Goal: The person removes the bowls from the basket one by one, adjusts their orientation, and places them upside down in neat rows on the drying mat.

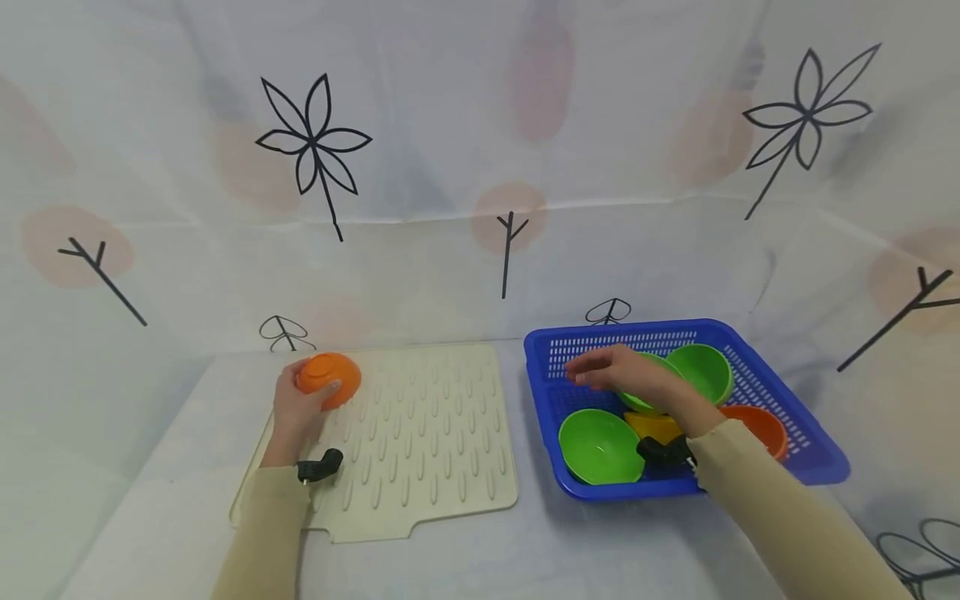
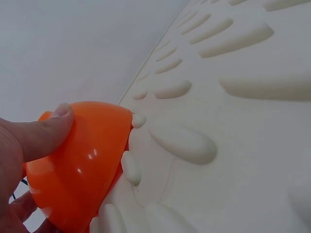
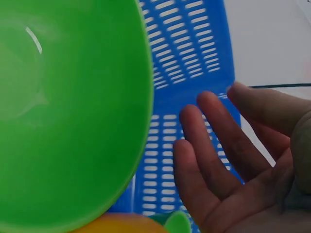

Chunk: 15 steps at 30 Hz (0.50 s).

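Note:
My left hand (image 1: 300,406) grips an orange bowl (image 1: 328,379), turned upside down, at the far left corner of a cream ribbed drying mat (image 1: 427,433). In the left wrist view my thumb lies on the orange bowl (image 2: 80,165) and its rim touches the mat (image 2: 228,126). My right hand (image 1: 611,372) hovers open over the blue basket (image 1: 821,458), holding nothing. In the right wrist view its fingers (image 3: 204,145) are spread above the basket floor (image 3: 187,58), beside a green bowl (image 3: 63,107).
The basket holds a green bowl at the front (image 1: 600,446), two more green bowls (image 1: 702,371) at the back, a yellow piece (image 1: 655,427) and an orange bowl (image 1: 759,425) on the right. A white patterned cloth (image 1: 480,167) covers table and backdrop.

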Available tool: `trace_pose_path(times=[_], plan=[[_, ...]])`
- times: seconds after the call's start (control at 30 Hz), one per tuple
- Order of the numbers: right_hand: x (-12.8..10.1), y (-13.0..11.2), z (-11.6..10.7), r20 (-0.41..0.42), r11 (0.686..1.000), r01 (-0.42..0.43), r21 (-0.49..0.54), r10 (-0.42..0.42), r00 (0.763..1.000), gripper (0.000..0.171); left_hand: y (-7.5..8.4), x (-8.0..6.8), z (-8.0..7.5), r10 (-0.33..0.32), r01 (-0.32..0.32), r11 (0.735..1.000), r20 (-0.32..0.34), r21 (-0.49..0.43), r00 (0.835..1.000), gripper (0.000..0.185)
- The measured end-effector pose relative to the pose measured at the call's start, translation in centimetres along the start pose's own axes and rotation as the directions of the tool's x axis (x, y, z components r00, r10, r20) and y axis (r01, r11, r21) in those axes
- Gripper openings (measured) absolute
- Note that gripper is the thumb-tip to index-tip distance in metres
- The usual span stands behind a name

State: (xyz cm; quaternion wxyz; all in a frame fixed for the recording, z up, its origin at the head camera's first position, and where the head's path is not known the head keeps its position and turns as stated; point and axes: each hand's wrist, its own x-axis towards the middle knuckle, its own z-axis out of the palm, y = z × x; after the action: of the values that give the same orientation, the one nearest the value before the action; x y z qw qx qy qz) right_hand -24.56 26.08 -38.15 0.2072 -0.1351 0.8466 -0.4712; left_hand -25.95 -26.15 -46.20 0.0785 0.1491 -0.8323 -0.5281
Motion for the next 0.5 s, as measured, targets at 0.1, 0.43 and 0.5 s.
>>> trace_pose_path(times=[0.1,0.43,0.5], plan=[[0.16,0.41,0.19,0.038,0.999,0.001,-0.042,0.001,0.999,0.037,-0.01,0.01,0.00,0.006,-0.006,1.000,-0.002,0.004,1.000,0.076],[0.57,0.92,0.58,0.170,0.986,0.028,-0.166,0.001,0.985,0.031,-0.05,-0.14,0.04,0.009,-0.009,1.000,0.002,0.003,1.000,0.076],[0.49,0.91,0.66,0.191,0.982,0.025,-0.189,0.012,0.981,0.030,-0.16,-0.13,0.06,0.005,-0.005,1.000,0.000,0.006,1.000,0.076]])
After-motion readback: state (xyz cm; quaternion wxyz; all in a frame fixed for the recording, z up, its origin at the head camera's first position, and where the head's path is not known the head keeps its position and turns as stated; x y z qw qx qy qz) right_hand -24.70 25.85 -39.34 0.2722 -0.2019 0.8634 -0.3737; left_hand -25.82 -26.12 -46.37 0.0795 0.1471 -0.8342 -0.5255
